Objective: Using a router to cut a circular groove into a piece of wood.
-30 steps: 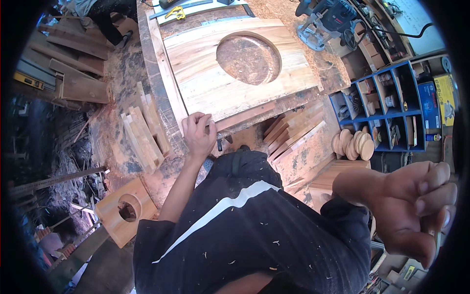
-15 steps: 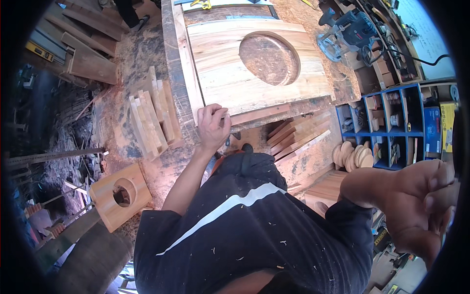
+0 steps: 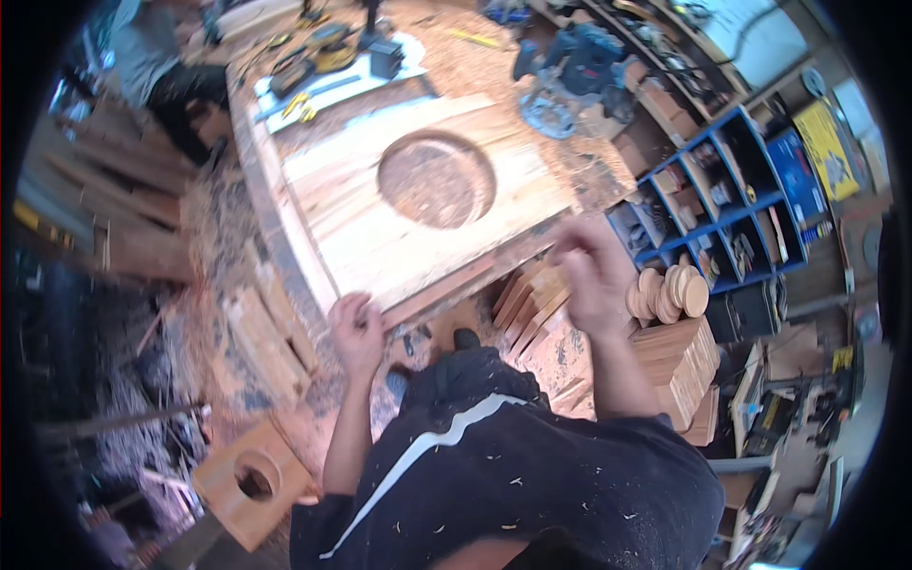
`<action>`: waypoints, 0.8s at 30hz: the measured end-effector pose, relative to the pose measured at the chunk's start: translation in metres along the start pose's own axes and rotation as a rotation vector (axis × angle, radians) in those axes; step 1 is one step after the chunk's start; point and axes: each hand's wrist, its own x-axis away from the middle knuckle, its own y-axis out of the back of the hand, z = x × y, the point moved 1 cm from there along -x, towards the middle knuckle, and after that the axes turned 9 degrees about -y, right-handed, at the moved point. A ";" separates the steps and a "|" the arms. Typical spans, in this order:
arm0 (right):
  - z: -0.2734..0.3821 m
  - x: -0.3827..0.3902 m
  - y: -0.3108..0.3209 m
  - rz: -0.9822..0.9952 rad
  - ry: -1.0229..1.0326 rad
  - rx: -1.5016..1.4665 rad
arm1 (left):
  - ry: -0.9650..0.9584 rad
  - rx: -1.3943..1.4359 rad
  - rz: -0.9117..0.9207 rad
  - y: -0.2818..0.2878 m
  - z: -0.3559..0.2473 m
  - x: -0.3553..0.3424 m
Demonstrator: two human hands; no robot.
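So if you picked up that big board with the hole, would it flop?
Probably not: the board looks like thick wood where the hole's wall shows, so likely stiff. Being wide, it's probably fairly heavy. Lying flat, it seems unlikely to roll.

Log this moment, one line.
left hand: at board, near-left corner | right hand: blurred, by near-right corner | board: on bench | router: on bench

Board (image 3: 347, 204) lies on workbench (image 3: 600, 173), left of apparent router (image 3: 591, 68).

The pale, round-holed wooden board (image 3: 353, 226) lies seemingly flat on the workbench (image 3: 597, 179).
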 end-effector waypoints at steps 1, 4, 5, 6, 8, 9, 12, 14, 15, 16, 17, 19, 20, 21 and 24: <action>-0.045 0.011 -0.001 -0.023 0.019 0.111 | 0.100 0.066 -0.004 -0.002 -0.008 -0.006; -0.160 0.045 0.033 -0.122 -0.252 0.200 | 0.140 0.083 0.001 -0.008 -0.020 -0.039; -0.200 0.048 0.054 -0.253 -0.479 0.082 | 0.102 0.029 0.001 -0.017 -0.025 -0.053; -0.230 0.049 0.074 -0.376 -0.711 -0.050 | 0.083 0.024 0.007 -0.029 -0.035 -0.072; -0.275 0.020 0.112 -0.381 -0.745 0.012 | 0.010 0.110 -0.008 -0.061 -0.061 -0.120; -0.302 -0.006 0.127 -0.372 -0.775 0.089 | -0.006 0.162 0.008 -0.083 -0.066 -0.142; -0.413 -0.095 0.173 -0.507 -0.673 0.031 | -0.041 0.231 0.098 -0.179 -0.085 -0.214; -0.503 -0.144 0.208 -0.569 -0.709 0.028 | -0.018 0.273 0.210 -0.264 -0.096 -0.266; -0.536 -0.175 0.219 -0.595 -0.735 -0.067 | 0.100 0.380 0.290 -0.312 -0.091 -0.290; -0.543 -0.207 0.208 -0.546 -0.709 -0.168 | 0.158 0.346 0.352 -0.345 -0.082 -0.314; -0.534 -0.239 0.190 -0.485 -0.685 -0.269 | 0.184 0.293 0.351 -0.369 -0.074 -0.334; -0.490 -0.296 0.161 -0.283 -0.584 -0.379 | 0.197 0.181 0.322 -0.395 -0.036 -0.379; -0.475 -0.309 0.166 -0.160 -0.499 -0.435 | 0.167 0.139 0.355 -0.419 -0.025 -0.403; -0.481 -0.310 0.177 -0.198 -0.512 -0.422 | 0.129 0.186 0.439 -0.451 -0.058 -0.410; -0.489 -0.327 0.187 -0.291 -0.562 -0.258 | 0.100 0.393 0.598 -0.499 -0.091 -0.444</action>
